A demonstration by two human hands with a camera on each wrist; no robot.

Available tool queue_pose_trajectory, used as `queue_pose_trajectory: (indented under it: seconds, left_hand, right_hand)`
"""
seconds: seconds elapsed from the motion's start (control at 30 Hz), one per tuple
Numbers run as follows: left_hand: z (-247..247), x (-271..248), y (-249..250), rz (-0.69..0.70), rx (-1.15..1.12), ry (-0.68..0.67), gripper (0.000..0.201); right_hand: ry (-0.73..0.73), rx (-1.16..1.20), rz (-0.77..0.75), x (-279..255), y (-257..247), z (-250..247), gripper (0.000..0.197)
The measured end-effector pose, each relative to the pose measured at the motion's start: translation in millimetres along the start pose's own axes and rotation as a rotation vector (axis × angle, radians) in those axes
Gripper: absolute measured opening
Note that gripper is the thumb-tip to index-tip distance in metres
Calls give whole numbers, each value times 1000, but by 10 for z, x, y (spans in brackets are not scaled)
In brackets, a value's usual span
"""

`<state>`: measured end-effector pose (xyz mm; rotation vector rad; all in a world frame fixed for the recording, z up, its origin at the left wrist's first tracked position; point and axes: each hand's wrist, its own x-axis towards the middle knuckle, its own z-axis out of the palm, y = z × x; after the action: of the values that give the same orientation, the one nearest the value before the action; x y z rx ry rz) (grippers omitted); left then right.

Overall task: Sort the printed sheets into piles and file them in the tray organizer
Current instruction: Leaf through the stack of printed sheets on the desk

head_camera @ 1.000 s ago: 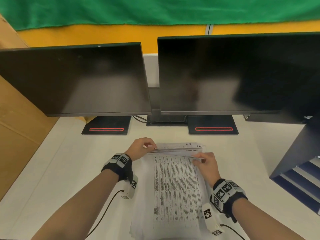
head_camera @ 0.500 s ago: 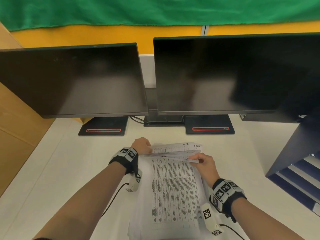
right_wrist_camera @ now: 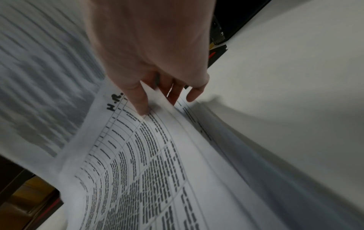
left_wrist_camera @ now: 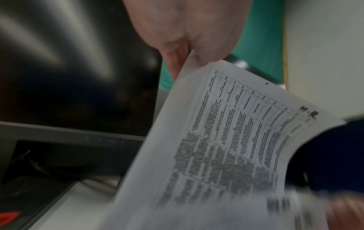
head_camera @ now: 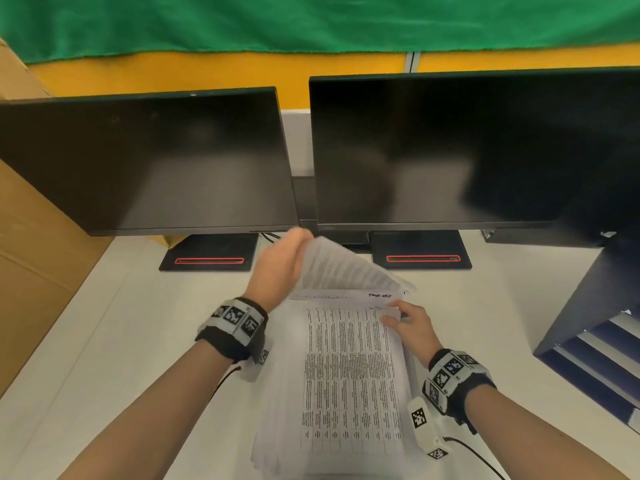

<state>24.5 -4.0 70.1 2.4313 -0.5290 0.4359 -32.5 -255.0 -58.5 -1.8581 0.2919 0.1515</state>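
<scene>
Left hand [head_camera: 277,268] pinched one lifted sheet [head_camera: 341,268], peeling it off for sorting. Right hand [head_camera: 410,327], fingers [right_wrist_camera: 141,101] curled around the stack [head_camera: 349,375] corner pages, steadied it.

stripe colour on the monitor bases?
Red, on black monitor bases; clearest in the head view.

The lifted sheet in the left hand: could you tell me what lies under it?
Under the lifted sheet lies the paper stack, topped by a printed table page whose far corner the right hand pinches. Lower sheets' print is covered.
</scene>
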Motion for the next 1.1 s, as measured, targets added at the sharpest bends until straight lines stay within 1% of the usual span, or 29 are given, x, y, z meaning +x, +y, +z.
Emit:
queue_pose_trajectory:
  seconds: [0.1, 0.13, 0.17, 0.2, 0.23, 0.3, 0.37, 0.43, 0.5, 0.57, 0.63, 0.7, 0.77, 0.8, 0.83, 0.87, 0.93, 1.0, 1.07, 1.1]
  left_hand:
    - [-363, 252, 69, -16, -167, 316, 15]
    - [-507, 340, 76, -28, -228, 409, 14]
    - [-645, 422, 59, -40, -279, 479, 12]
    - [-781, 490, 48, -56, -310, 519, 11]
    - [-888, 543, 13, -81, -321, 522, 12]
    - [-975, 582, -89, -156, -319, 429, 10]
    - [-874, 529, -212, -266, -296, 270, 7]
    - [-596, 370, -364, -360, -264, 93, 8]
    - [-217, 114, -508, -372, -228, -49, 13]
    - [157, -183, -570, -366, -198, -128, 19]
    - [446, -443, -530, -369, -182, -159, 18]
    - [670, -616, -516, -426, -167, -142, 16]
    - [819, -695, -526, -542, -163, -106, 20]
    - [873, -715, -523, -586, -170, -106, 18]
    - [912, -723, -508, -601, -178, -121, 15]
    - [946, -725, -489, -583, -181, -145, 13]
    - [985, -684, -459, -515, -151, -174, 15]
    - [981, -583, -457, -494, -101, -119, 18]
    - [957, -422, -483, -507, -77, -43, 19]
    - [932, -323, -503, -512, -104, -32, 19]
  right_hand:
    - [-28, -3, 1, 17, -5, 14, 7]
    - [-32, -8, 7, 24, -2, 20, 6]
    - [-39, 0, 16, 31, 10, 22, 8]
    - [-45, 9, 30, 27, 9, 24, 11]
    - [-52, 23, 42, 29, 10, 25, 15]
    - [-66, 28, 66, 38, 14, 22, 21]
    - [-71, 25, 72, 50, 24, 12, 22]
    - [-81, 61, 87, 36, -6, -3, 21]
    - [-98, 153, 109, -10, -64, -14, 21]
    - [-111, 272, 158, -53, -105, -13, 21]
    - [-92, 321, 199, -62, -112, -13, 20]
    - [-85, 362, 235, -52, -95, -17, 25]
    - [-148, 422, 270, -54, -65, -39, 45]
    - [-198, 428, 265, -59, -53, -49, 50]
    - [-229, 409, 240, -58, -23, -55, 48]
    - [-237, 388, 206, -59, 8, -57, 40]
    - [-168, 338, 147, -46, 68, -53, 25]
    - [-91, 281, 100, -33, 89, -54, 21]
    - [-75, 232, 68, -53, 70, -61, 24]
    - [-85, 207, 51, -70, 63, -66, 25]
